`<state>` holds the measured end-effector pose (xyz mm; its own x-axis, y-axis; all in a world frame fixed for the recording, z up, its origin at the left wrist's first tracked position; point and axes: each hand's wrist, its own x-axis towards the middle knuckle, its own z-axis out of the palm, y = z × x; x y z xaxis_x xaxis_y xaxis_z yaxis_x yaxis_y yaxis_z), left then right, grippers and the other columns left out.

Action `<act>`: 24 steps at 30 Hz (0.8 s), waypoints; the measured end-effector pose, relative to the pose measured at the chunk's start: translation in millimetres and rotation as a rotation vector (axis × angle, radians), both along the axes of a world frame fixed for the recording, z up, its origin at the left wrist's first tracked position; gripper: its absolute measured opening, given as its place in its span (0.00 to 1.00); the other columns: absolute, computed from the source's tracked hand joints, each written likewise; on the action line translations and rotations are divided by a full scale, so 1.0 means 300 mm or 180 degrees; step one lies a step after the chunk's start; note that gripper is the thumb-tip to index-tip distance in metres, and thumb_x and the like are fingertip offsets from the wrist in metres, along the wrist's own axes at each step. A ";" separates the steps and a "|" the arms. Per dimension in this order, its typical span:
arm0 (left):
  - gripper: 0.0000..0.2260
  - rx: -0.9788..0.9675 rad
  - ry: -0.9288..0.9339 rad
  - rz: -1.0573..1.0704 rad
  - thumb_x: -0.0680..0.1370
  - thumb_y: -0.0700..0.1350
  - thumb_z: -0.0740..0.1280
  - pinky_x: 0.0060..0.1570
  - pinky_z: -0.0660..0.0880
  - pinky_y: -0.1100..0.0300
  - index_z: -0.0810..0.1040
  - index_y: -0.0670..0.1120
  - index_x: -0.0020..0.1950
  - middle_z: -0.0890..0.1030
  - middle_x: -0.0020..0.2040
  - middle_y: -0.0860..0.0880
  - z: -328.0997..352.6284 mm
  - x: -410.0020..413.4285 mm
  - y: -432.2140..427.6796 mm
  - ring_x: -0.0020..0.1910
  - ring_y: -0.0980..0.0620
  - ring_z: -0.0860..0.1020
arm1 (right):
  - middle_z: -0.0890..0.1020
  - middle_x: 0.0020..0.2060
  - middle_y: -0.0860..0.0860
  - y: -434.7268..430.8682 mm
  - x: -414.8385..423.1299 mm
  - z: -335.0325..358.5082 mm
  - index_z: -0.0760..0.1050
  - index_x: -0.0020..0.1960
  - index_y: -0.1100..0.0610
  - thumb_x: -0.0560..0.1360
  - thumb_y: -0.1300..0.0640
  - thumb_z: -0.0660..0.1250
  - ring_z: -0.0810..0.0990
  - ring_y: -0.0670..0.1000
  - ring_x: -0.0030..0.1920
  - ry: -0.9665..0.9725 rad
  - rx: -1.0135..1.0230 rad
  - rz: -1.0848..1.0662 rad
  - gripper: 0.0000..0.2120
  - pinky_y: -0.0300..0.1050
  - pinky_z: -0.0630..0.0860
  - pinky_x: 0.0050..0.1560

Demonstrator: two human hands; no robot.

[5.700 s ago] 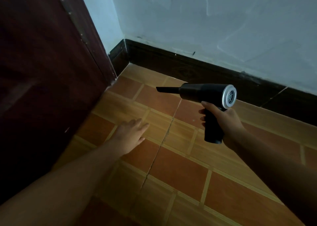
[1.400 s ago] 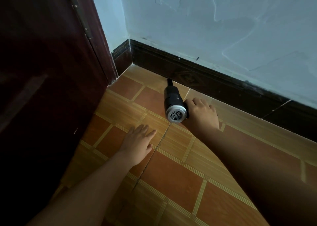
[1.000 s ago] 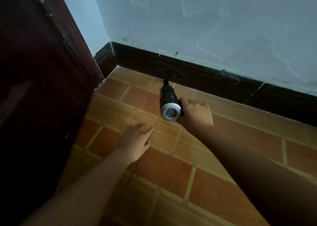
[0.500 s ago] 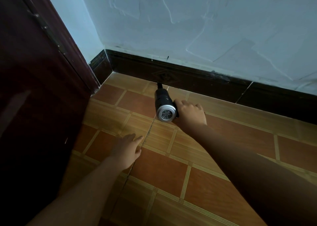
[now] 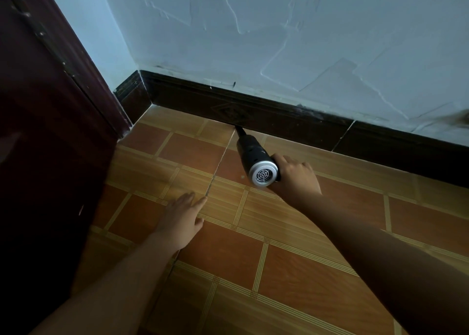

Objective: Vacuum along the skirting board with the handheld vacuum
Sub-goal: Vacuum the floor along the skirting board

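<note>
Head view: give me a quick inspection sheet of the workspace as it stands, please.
Surface: orange-brown tiled floor, a crack running through it.
Job's things: black handheld vacuum with silver grille end, nozzle tip at the foot of the dark wooden skirting board.
Clutter: nothing seen.
Grippers: right hand closed on the vacuum's handle; left hand open, flat on the floor.
Cables: nothing seen.
Surroundings: pale blue rough plaster wall; dark red wooden door at left.

No readable text, labels, brands or numbers showing anywhere, handheld vacuum [image 5: 255, 160] bearing no legible marking, skirting board [image 5: 279, 121] at twelve o'clock showing only a carved diamond motif
</note>
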<state>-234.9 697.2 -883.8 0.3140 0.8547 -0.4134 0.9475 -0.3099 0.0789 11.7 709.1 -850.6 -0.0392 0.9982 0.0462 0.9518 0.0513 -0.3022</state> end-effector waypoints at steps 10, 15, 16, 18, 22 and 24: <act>0.25 0.0019 -0.0046 -0.0138 0.81 0.52 0.55 0.74 0.49 0.53 0.50 0.52 0.77 0.53 0.78 0.48 -0.025 0.054 0.020 0.76 0.49 0.51 | 0.81 0.49 0.53 -0.058 0.087 0.000 0.69 0.60 0.56 0.72 0.50 0.69 0.78 0.52 0.46 0.0216 0.0077 -0.0172 0.19 0.48 0.70 0.50; 0.26 0.0029 -0.0092 -0.0184 0.81 0.52 0.55 0.74 0.49 0.53 0.51 0.51 0.77 0.55 0.77 0.48 -0.036 0.072 0.025 0.76 0.50 0.51 | 0.82 0.46 0.53 -0.095 0.114 0.012 0.69 0.60 0.56 0.71 0.53 0.70 0.80 0.52 0.42 0.0568 -0.0044 -0.0429 0.20 0.52 0.78 0.45; 0.26 0.0032 -0.0107 -0.0189 0.81 0.52 0.55 0.74 0.50 0.53 0.51 0.51 0.77 0.55 0.77 0.48 -0.039 0.074 0.027 0.76 0.50 0.52 | 0.82 0.46 0.53 -0.101 0.116 0.016 0.69 0.61 0.56 0.71 0.54 0.70 0.80 0.52 0.42 0.0677 -0.0085 -0.0520 0.21 0.53 0.79 0.44; 0.26 0.0029 -0.0140 -0.0196 0.81 0.52 0.55 0.74 0.50 0.53 0.51 0.51 0.77 0.55 0.77 0.48 -0.043 0.078 0.030 0.76 0.50 0.52 | 0.82 0.45 0.53 -0.108 0.121 0.023 0.69 0.62 0.57 0.72 0.54 0.70 0.80 0.53 0.42 0.0921 -0.0097 -0.0676 0.22 0.53 0.79 0.43; 0.26 0.0047 -0.0165 -0.0178 0.81 0.52 0.55 0.74 0.50 0.53 0.51 0.51 0.77 0.56 0.77 0.48 -0.048 0.076 0.036 0.76 0.50 0.52 | 0.80 0.42 0.49 -0.099 0.117 0.019 0.72 0.60 0.57 0.71 0.56 0.70 0.79 0.48 0.40 0.1607 -0.0054 -0.0966 0.19 0.43 0.77 0.39; 0.26 0.0071 -0.0142 -0.0155 0.81 0.53 0.55 0.74 0.50 0.53 0.51 0.51 0.77 0.55 0.77 0.48 -0.048 0.070 0.037 0.76 0.50 0.52 | 0.78 0.39 0.47 -0.090 0.106 0.019 0.72 0.56 0.56 0.71 0.58 0.70 0.78 0.45 0.40 0.2194 -0.0164 -0.1260 0.15 0.37 0.73 0.38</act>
<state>-213.9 708.5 -898.2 0.3730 0.8469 -0.3789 0.9270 -0.3576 0.1132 43.4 682.1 -844.9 0.3396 0.9334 -0.1157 0.4941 -0.2817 -0.8225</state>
